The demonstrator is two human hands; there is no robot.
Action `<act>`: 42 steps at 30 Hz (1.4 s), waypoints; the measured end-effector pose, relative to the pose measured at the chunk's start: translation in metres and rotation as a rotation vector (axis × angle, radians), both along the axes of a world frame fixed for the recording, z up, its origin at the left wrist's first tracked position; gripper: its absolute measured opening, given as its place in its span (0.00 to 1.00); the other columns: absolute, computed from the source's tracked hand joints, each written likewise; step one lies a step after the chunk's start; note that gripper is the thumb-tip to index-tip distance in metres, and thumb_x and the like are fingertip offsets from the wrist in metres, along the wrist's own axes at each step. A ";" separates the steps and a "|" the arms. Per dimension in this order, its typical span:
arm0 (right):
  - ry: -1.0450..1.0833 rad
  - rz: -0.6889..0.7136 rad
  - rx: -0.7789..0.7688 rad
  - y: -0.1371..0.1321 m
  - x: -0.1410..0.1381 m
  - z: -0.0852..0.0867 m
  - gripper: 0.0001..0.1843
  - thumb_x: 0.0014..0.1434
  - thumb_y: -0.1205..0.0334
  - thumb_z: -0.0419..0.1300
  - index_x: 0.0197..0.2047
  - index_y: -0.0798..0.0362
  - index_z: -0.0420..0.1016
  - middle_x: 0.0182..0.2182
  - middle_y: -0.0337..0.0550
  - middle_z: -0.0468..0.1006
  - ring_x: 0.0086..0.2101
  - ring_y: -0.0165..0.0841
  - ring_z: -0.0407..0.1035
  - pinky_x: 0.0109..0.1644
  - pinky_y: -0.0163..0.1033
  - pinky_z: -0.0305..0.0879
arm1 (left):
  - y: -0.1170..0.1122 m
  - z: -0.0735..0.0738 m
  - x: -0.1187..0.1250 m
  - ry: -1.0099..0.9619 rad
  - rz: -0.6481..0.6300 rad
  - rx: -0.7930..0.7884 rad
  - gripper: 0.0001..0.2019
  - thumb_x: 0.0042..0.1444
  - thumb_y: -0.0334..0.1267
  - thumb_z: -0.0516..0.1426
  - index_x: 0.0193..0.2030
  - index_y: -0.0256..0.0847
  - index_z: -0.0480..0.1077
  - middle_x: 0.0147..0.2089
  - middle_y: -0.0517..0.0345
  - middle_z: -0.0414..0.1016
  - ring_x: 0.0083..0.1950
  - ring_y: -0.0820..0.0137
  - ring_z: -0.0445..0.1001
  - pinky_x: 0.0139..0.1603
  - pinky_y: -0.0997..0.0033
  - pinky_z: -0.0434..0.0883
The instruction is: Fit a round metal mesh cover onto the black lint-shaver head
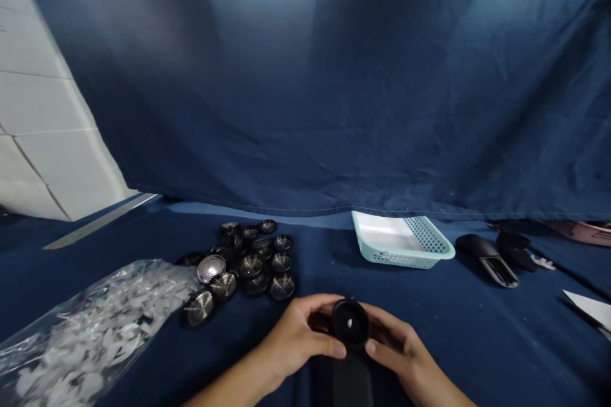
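Backdrop: the upper and middle frame is filled by a dark blue hanging cloth (334,89); at the left edge, a pale panelled surface (57,95) is seen.
Tabletop: the lower frame is covered by a dark blue work surface (315,254).
Black cup: a round, hollow black piece (351,331) is held at the lower centre, its opening turned toward the camera; a small white spot is seen inside. Below it a black bar (352,385) is seen; whether the 2 are joined cannot be told.
Left hand: the cup's left side is gripped by the left hand (305,336), its thumb laid near the lower rim.
Right hand: the cup's right side is held by the right hand (401,346), with fingers curled and partly hidden behind.
Discs: black-rimmed round pieces with metallic dotted faces (251,265) are clustered left of centre.
Bag: white plastic bits are contained in a clear plastic bag (114,324) at the lower left.
Basket: a white sheet (384,229) is held in a pale blue perforated plastic basket (405,257), right of centre.
Right side: a black rounded object with an open end (487,261) is placed beside the basket.
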State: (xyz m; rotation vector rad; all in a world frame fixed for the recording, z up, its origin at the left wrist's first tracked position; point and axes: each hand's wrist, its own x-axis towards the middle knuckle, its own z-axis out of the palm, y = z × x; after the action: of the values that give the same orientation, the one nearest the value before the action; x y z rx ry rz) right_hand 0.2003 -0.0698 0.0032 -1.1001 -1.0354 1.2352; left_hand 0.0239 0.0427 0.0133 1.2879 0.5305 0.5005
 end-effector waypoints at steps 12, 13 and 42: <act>-0.039 0.032 0.028 -0.003 0.004 -0.008 0.25 0.58 0.55 0.66 0.58 0.44 0.71 0.58 0.44 0.71 0.59 0.41 0.64 0.65 0.49 0.58 | 0.001 -0.008 -0.006 -0.036 -0.018 0.093 0.35 0.34 0.29 0.72 0.54 0.43 0.74 0.52 0.52 0.77 0.57 0.55 0.70 0.62 0.55 0.60; -0.051 0.032 0.034 -0.002 0.004 -0.007 0.25 0.58 0.55 0.65 0.58 0.44 0.71 0.58 0.44 0.71 0.58 0.41 0.64 0.65 0.49 0.57 | 0.001 -0.009 -0.006 -0.041 -0.023 0.100 0.35 0.35 0.29 0.72 0.55 0.43 0.73 0.52 0.52 0.77 0.57 0.55 0.71 0.62 0.55 0.61; -0.888 -0.248 0.542 -0.035 -0.012 -0.002 0.20 0.63 0.66 0.54 0.57 0.45 0.69 0.58 0.49 0.66 0.57 0.43 0.64 0.59 0.43 0.66 | -0.028 -0.010 -0.011 0.096 0.145 1.071 0.32 0.47 0.52 0.67 0.57 0.45 0.64 0.54 0.54 0.75 0.53 0.62 0.74 0.56 0.65 0.69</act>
State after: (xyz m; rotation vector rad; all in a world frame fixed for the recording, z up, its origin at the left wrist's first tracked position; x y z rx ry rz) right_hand 0.1885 -0.1048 0.0009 -1.2957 -1.6970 0.1800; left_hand 0.0127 0.0147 0.0029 2.3082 0.4371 0.9066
